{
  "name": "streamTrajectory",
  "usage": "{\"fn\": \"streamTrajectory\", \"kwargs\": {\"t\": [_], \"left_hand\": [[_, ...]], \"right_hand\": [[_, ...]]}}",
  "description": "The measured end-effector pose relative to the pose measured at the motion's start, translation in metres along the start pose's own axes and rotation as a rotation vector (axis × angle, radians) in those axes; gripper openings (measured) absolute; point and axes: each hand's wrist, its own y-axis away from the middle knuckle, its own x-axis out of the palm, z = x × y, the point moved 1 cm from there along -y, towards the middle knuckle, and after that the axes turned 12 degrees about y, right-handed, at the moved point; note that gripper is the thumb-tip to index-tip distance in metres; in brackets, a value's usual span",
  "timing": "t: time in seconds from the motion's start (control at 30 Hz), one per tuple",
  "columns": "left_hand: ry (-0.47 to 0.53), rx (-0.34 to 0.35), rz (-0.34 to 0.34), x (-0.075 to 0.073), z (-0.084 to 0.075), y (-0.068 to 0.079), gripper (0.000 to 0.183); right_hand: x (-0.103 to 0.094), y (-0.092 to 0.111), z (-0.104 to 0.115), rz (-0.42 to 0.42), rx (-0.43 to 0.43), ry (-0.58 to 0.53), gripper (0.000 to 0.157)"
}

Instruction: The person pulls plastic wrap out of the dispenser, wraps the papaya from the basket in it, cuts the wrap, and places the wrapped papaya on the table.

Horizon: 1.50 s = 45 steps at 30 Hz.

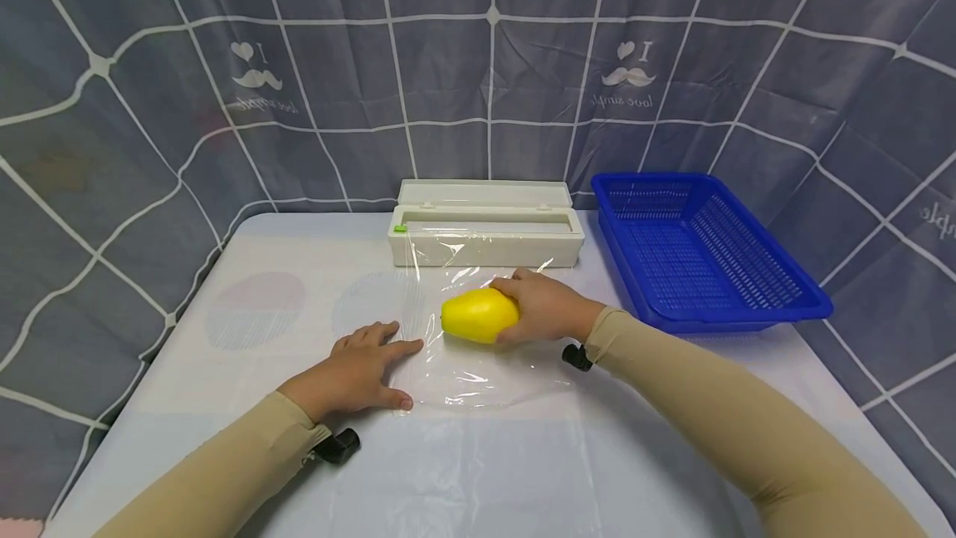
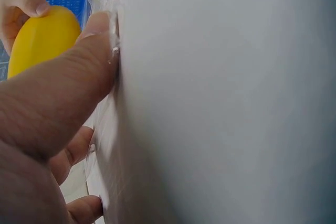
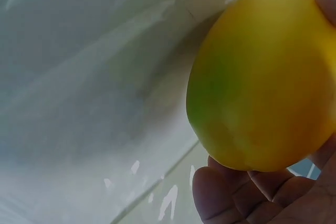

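Gridded curtains (image 1: 441,73) around a table (image 1: 463,480) form a booth (image 1: 844,189).

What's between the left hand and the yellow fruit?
Clear plastic film over the white tabletop lies between the left hand and the yellow fruit; the head view shows it.

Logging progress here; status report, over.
Right grip holds yellow fruit over clear film. Left grip touches film's left edge. No obstruction visible.

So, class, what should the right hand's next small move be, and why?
Probably settling the yellow, rounded fruit onto the clear, thin plastic film: the right hand grips it over the film, while the left hand touches the film's left edge.
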Motion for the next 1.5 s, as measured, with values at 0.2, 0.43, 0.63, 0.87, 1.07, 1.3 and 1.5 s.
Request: {"fn": "streamTrajectory", "kwargs": {"t": [0.2, 0.43, 0.63, 0.87, 1.07, 1.3, 1.5], "left_hand": [[0.004, -0.014, 0.003, 0.001, 0.0, -0.001, 0.09], [-0.006, 0.006, 0.004, 0.0, 0.0, -0.001, 0.091], [-0.007, -0.006, 0.006, -0.001, -0.002, 0.0, 0.091], [-0.003, -0.014, 0.009, -0.001, -0.004, 0.0, 0.091], [-0.003, -0.009, 0.005, -0.002, -0.005, 0.002, 0.092], [-0.013, 0.0, 0.0, -0.003, -0.007, 0.0, 0.091], [-0.032, 0.022, -0.019, -0.003, -0.008, 0.002, 0.09]], "right_hand": [[0.004, 0.002, 0.004, 0.034, 0.018, 0.007, 0.081], [0.003, 0.006, 0.006, 0.054, 0.01, 0.0, 0.081], [0.004, 0.008, 0.004, 0.063, -0.021, -0.025, 0.083], [0.005, 0.01, 0.003, 0.06, -0.043, -0.085, 0.087], [0.006, 0.012, 0.001, 0.062, -0.055, -0.106, 0.085], [0.008, 0.012, -0.002, 0.062, -0.059, -0.105, 0.085], [0.008, 0.013, -0.002, 0.081, -0.06, -0.115, 0.09]]}}
